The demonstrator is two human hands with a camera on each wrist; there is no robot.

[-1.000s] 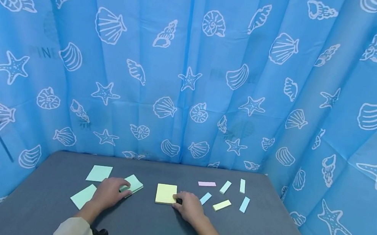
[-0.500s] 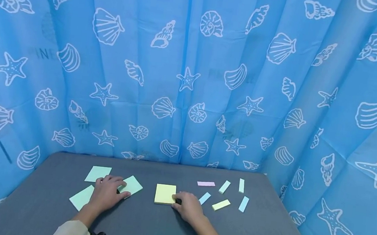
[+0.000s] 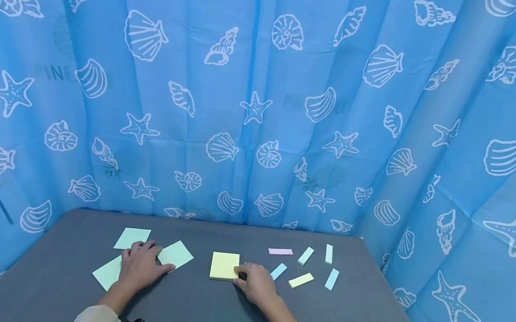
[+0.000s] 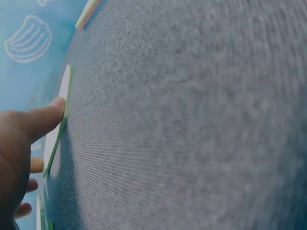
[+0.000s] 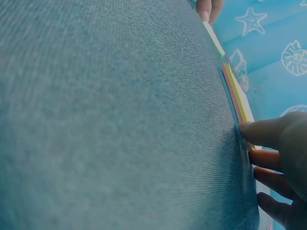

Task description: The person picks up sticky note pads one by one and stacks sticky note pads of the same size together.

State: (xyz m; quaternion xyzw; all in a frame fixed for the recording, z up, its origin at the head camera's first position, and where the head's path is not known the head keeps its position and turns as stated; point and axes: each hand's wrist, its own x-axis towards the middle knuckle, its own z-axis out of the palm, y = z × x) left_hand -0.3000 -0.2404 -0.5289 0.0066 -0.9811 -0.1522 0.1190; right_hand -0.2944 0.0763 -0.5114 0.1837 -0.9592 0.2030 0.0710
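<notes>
Left of centre in the head view, a pale green sticky note pad (image 3: 177, 255) lies turned like a diamond. My left hand (image 3: 140, 269) rests beside it, fingers loosely spread. In the left wrist view its thumb (image 4: 55, 106) touches the pad's near edge, and another fingertip is at the side edge. A square stack of sticky note pads (image 3: 224, 266), yellow on top, lies at centre; pink and blue layers show under the yellow in the right wrist view. My right hand (image 3: 256, 282) pinches this stack at its right near corner with thumb and finger.
Two more pale green pads lie on the left, one farther back (image 3: 133, 238) and one partly behind my left hand (image 3: 107, 272). Several narrow strip notes (image 3: 300, 280) in pink, green, blue and yellow are scattered at right. A blue shell-print curtain (image 3: 254, 103) hangs behind the grey table (image 3: 203, 318).
The green pad, bent up at its top a second ago, now lies flat. My left fingers have drawn back leftward off its top. The right hand stays on the yellow-topped stack.
</notes>
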